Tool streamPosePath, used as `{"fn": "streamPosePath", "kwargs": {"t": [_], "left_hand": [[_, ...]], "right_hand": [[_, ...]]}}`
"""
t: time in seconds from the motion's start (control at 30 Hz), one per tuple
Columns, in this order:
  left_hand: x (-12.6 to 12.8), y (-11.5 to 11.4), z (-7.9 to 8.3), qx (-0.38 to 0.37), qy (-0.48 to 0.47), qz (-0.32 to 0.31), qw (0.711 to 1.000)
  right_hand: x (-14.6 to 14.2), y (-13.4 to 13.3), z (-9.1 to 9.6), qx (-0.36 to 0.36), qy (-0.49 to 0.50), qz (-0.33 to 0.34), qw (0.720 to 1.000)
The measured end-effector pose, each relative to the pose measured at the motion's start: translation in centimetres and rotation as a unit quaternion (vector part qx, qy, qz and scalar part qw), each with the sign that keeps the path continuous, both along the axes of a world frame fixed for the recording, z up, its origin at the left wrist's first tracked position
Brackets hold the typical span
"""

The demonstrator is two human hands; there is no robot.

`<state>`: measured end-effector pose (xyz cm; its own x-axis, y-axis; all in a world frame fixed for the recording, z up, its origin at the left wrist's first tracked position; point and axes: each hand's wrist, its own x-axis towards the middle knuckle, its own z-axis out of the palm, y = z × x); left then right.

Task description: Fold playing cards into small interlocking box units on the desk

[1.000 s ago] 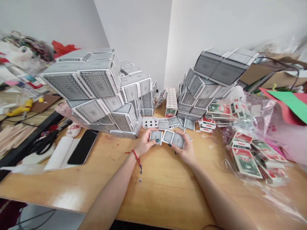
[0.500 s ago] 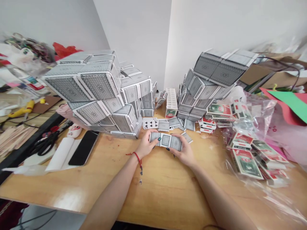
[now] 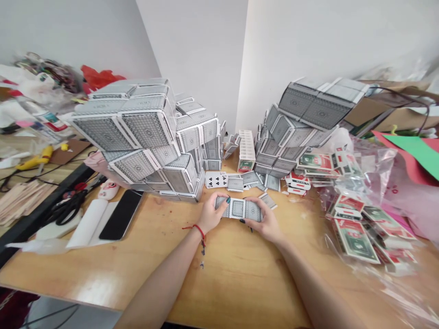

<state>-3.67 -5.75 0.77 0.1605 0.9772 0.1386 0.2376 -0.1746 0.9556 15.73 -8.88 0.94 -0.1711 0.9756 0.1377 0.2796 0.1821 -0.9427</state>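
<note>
Both hands pinch a short row of grey-backed cards (image 3: 239, 209) just above the counter (image 3: 222, 269): left hand (image 3: 211, 214) at one end, right hand (image 3: 262, 219) at the other. Best to press inward evenly, keeping edges flush so no card slips out.

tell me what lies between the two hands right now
In the head view, a row of grey-backed cards spans the gap: the left hand grips one end, the right hand the other, just above the wooden table.
</note>
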Motion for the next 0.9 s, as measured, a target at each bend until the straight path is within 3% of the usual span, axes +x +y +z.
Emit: {"fn": "streamPosePath", "kwargs": {"t": [0.47,0.9], "left_hand": [[-0.09,-0.12,-0.45,-0.032,-0.033,0.002,0.999],[-0.1,-0.87,0.42,-0.022,-0.018,0.022,0.999]], "right_hand": [[-0.4,-0.43,0.19,0.016,-0.023,0.0,1.0],[-0.91,-0.44,0.29,0.035,-0.042,0.002,0.999]]}}
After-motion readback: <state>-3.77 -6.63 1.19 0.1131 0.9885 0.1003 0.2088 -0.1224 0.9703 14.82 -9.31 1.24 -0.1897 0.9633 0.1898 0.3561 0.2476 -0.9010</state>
